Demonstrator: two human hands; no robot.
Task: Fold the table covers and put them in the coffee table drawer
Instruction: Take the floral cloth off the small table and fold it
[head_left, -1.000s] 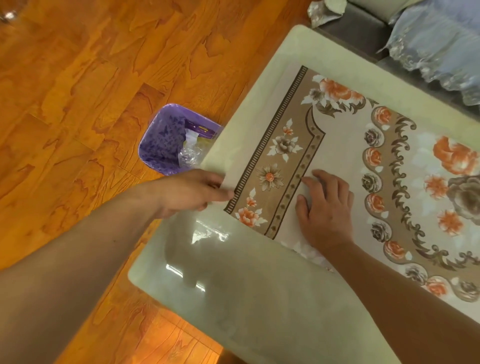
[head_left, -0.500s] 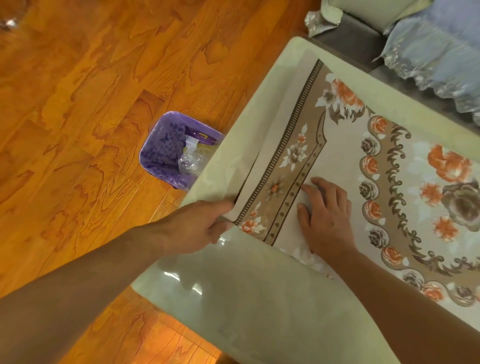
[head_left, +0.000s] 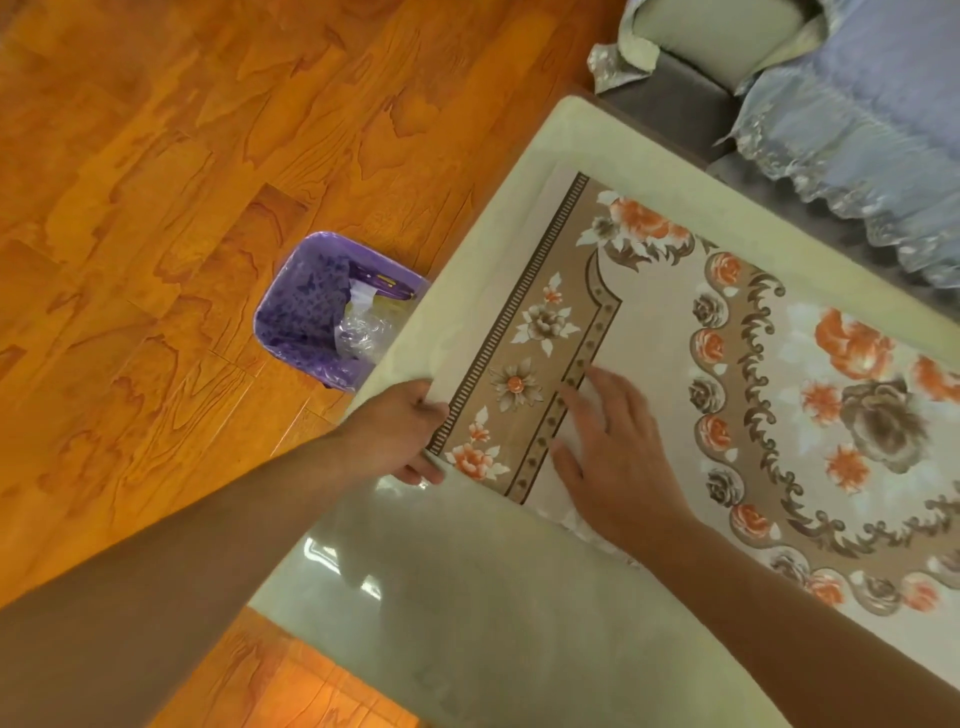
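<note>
A home living room: orange wood-plank floor (head_left: 156, 156), a grey sofa (head_left: 675, 98) with a frilled blue throw (head_left: 857, 119) beyond the fingers, a purple wastebasket (head_left: 317, 312) left of them.

Coffee table (head_left: 519, 649): near end bare and open to a hand; floral table cover (head_left: 779, 389) spread over the far part; purple waste bin (head_left: 306, 312) close against the left edge; covered sofa (head_left: 831, 130) just beyond the far corner; wooden floor (head_left: 156, 182) left open.

No readable text, labels, brands or numbers anywhere in view.
</note>
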